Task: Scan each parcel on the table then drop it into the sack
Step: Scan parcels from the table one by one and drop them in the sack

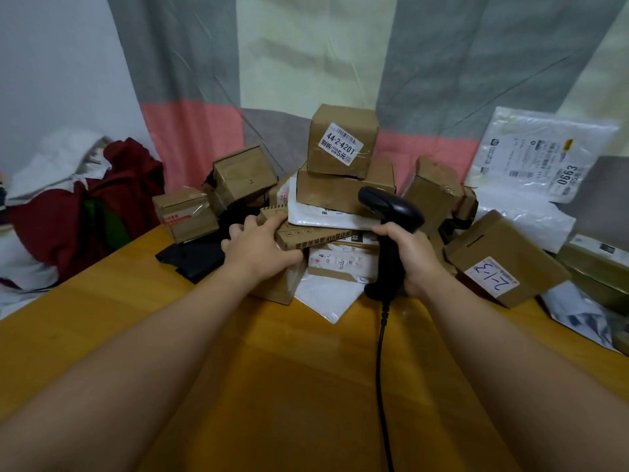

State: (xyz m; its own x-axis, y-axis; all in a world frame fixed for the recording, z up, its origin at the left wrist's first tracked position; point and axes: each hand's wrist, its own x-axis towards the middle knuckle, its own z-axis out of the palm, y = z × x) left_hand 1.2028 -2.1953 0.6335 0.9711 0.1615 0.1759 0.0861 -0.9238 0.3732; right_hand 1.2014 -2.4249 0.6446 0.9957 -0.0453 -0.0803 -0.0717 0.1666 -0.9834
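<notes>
A heap of several brown cardboard parcels and white plastic mailers lies at the far side of the wooden table (pixel 299 369). My left hand (pixel 257 247) grips the near left corner of a flat brown box (pixel 316 235) that lies low in the heap under a white mailer (pixel 320 212). My right hand (pixel 413 257) holds a black barcode scanner (pixel 391 212) by its handle, head up and over the heap; its cable (pixel 381 369) runs down toward me. A box labelled 44-2-4201 (pixel 342 141) tops the pile.
A box marked 2-1-3 (pixel 503 257) sits right of the scanner, with a white mailer 0663 (pixel 544 158) behind it. A small box (pixel 183 214) and a black bag (pixel 194 257) lie left. Red and white cloth (pixel 68 212) is heaped beyond the table's left edge. A striped curtain hangs behind.
</notes>
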